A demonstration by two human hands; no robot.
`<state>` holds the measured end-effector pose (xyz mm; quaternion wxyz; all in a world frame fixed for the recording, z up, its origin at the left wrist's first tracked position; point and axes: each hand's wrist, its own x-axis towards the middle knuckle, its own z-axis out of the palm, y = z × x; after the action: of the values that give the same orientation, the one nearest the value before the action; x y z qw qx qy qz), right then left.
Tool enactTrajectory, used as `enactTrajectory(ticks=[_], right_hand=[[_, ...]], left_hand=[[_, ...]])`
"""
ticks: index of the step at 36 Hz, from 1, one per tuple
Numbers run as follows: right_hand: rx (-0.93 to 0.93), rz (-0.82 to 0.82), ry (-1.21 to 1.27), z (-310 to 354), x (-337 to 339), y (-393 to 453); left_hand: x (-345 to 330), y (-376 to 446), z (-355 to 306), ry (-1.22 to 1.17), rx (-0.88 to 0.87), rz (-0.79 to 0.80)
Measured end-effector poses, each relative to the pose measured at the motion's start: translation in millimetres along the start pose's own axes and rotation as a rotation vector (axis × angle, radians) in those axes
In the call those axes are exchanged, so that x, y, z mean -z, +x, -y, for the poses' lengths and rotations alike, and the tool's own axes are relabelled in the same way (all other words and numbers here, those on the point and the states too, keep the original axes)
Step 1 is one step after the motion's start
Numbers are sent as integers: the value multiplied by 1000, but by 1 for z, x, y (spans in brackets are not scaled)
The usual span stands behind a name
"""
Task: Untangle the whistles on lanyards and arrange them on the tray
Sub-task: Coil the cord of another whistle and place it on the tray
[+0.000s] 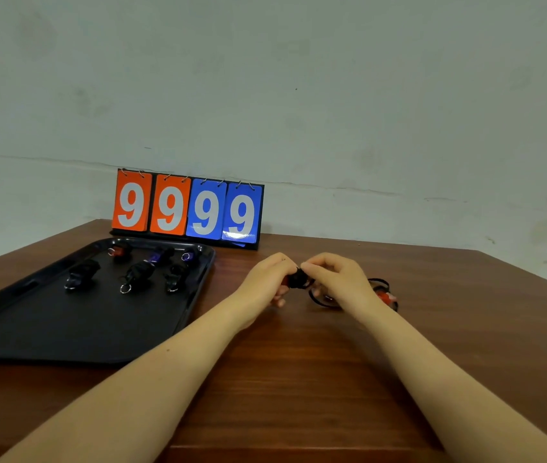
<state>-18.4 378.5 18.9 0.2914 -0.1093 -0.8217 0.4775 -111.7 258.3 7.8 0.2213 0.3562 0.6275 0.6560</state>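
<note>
My left hand (267, 279) and my right hand (337, 279) meet above the table, and both pinch a small red whistle wrapped in its black lanyard (297, 280). Behind my right hand lies a tangle of black lanyard with another red whistle (384, 295), partly hidden by my wrist. The black tray (65, 329) sits at the left and holds several whistles with bundled lanyards in two rows: a red one (118, 251), purple ones (160, 254), and black ones (138, 274).
A flip scoreboard (186, 208) showing 9 9 9 9 on orange and blue cards stands at the table's back edge against the wall. The brown wooden table (298, 379) spreads below my forearms; its right edge runs diagonally at far right.
</note>
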Motion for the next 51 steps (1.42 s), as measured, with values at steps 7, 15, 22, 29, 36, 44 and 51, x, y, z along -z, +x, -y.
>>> enactTrajectory(ticks=[7, 15, 22, 29, 36, 44, 51], right_hand=[[-262, 141, 581, -2, 3, 3], [-367, 175, 818, -2, 0, 4], [-356, 123, 759, -6, -2, 6], [-269, 187, 694, -2, -6, 1], [-70, 112, -63, -2, -15, -2], [-49, -3, 86, -2, -13, 0], [20, -38, 23, -2, -16, 0]], left_hand=[[-9, 4, 0, -131, 27, -47], [-8, 1, -4, -355, -22, -31], [-5, 0, -3, -252, 33, -29], [-4, 2, -3, -300, 125, -82], [-1, 0, -9, -386, 69, -81], [2, -1, -11, -409, 61, -114], [5, 2, -7, -327, 128, -188]])
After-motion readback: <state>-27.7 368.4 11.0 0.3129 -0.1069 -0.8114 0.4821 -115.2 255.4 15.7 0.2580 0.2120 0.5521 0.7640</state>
